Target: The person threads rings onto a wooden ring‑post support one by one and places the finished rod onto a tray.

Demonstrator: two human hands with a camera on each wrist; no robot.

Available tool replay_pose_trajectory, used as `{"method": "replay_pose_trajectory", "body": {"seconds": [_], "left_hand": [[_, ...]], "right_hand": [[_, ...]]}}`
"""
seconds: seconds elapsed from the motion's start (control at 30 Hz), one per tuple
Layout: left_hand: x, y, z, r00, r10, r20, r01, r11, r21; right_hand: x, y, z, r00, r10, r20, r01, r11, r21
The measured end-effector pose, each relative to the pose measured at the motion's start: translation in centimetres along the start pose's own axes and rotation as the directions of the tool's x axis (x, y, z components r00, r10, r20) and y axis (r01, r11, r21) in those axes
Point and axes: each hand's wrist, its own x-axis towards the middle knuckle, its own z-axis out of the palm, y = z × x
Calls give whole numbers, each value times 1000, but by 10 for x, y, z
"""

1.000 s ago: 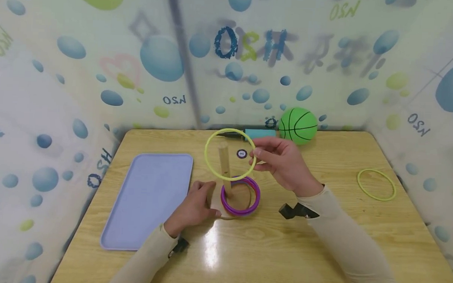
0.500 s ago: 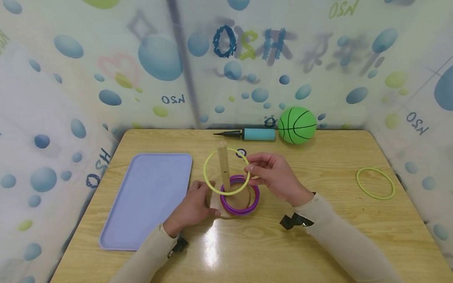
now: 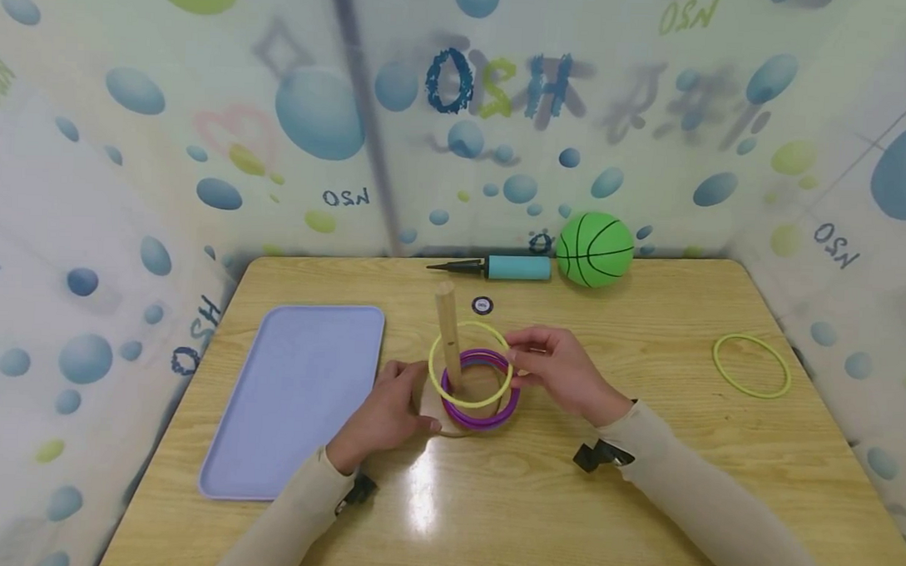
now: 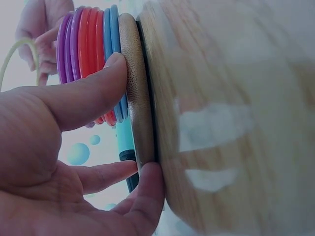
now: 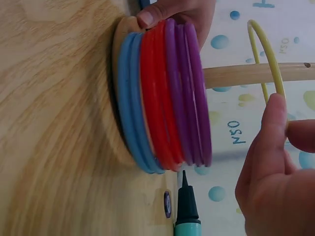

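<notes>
My right hand [image 3: 565, 374] pinches a thin yellow ring [image 3: 469, 405] by its right side. That ring encircles the upright wooden peg [image 3: 446, 324] and hangs above the stacked rings, apart from them. In the right wrist view the stack runs from blue rings [image 5: 129, 103] at the base through red rings [image 5: 160, 98] to purple rings [image 5: 196, 98] on top. My left hand [image 3: 389, 410] grips the edge of the round wooden base [image 4: 139, 98], thumb on its upper face and fingers at the rim. A second yellow ring [image 3: 764, 396] lies at the table's right.
A pale blue tray [image 3: 299, 394] lies left of the left hand. Along the back stand a green ball [image 3: 595, 250] and a blue hand pump [image 3: 518, 268] with a black nozzle. A small round chip [image 3: 483, 306] lies behind the peg on the wooden table [image 3: 646, 323].
The right hand has lowered the yellow ring from around the peg's top to just above the stack, lately shifting it slightly right. The left hand keeps its place on the base.
</notes>
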Motion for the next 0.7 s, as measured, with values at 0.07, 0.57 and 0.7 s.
{"method": "replay_pose_trajectory", "body": {"seconds": [0.07, 0.57, 0.7], "left_hand": [[0, 0, 0, 1000, -8, 5, 8, 1000, 2], [-1, 0, 1, 1000, -26, 5, 26, 1000, 7], [-1, 1, 0, 1000, -28, 1, 28, 1000, 11]], "right_hand": [[0, 3, -2, 1000, 4, -6, -4, 1000, -23], [-3, 15, -15, 999, 35, -17, -37, 980, -196], [-3, 18, -17, 1000, 19, -14, -22, 972, -233]]}}
